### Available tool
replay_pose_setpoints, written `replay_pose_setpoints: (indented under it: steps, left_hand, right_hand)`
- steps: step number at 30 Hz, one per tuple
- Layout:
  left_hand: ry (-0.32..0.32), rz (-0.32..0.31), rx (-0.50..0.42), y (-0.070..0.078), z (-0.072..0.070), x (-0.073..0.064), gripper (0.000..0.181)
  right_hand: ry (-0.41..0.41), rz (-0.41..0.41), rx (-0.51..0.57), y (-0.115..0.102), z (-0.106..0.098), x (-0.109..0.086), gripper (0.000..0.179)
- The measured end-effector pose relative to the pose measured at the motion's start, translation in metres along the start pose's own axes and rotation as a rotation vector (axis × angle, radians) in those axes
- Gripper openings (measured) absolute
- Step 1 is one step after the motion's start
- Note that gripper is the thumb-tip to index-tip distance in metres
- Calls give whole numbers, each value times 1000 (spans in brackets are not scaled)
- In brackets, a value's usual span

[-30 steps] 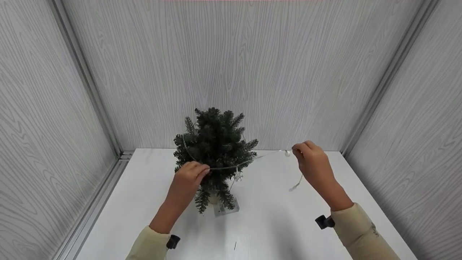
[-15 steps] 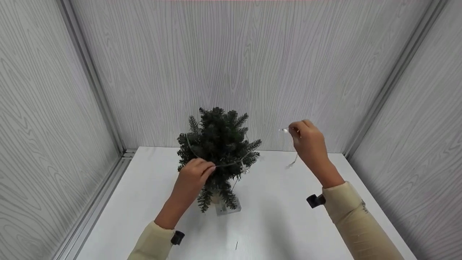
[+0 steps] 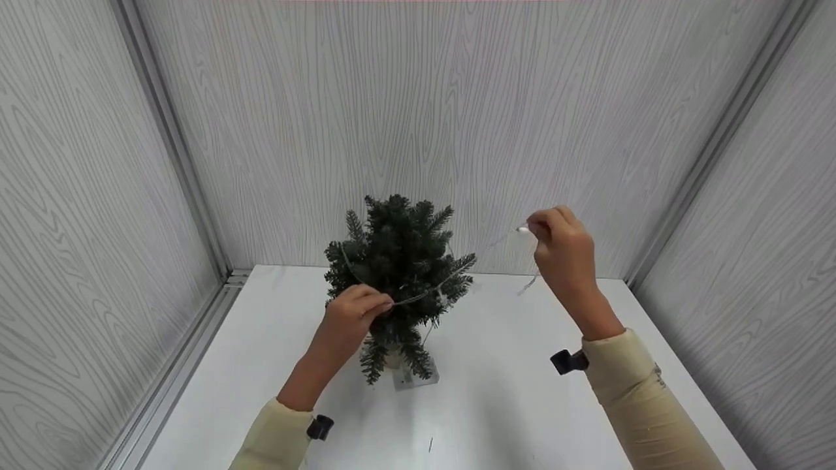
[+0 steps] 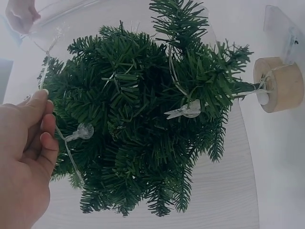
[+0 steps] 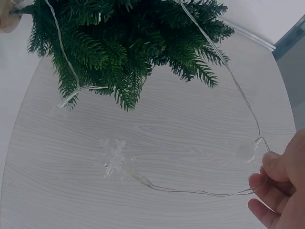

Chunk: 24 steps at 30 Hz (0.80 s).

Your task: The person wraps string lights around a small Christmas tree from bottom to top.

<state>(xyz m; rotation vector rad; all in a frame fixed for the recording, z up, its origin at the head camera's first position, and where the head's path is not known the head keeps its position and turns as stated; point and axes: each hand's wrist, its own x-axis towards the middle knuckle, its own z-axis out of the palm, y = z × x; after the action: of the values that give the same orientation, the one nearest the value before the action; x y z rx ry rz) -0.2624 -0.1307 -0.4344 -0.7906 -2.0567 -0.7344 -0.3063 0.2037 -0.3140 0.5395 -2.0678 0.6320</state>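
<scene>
A small green artificial Christmas tree stands on the white table. Clear string lights loop around its branches. At the tree's front, the thumb and fingertips of my left hand pinch the wire, close to a small clear bulb. Out to the right and raised, my right hand pinches the wire near its free end. Beside those fingers hangs a round white bulb. Past them the tail ends in a clear snowflake. Another clear bulb lies among the needles.
The tree's round wooden base is partly hidden by low branches in the head view. A clear flat box lies beside it on the table. Grey wood-grain panels enclose the back and sides.
My right hand has risen and moved away from me, lifting the wire's end. My left hand has shifted slightly right, still pinching the wire at the tree's front.
</scene>
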Motion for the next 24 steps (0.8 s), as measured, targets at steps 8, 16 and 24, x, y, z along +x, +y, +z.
replay_pose_setpoints:
  steps: [8,16,24]
  left_hand:
    - [-7,-1,48,3,2,5,9]
    - [45,-83,108,7,7,13,9]
    - [53,-104,183,13,14,22,9]
  right_hand:
    - [40,4,-12,3,-8,-7,8]
    - [-20,77,-44,19,11,7,7]
    - [-115,130,-40,20,30,17,12]
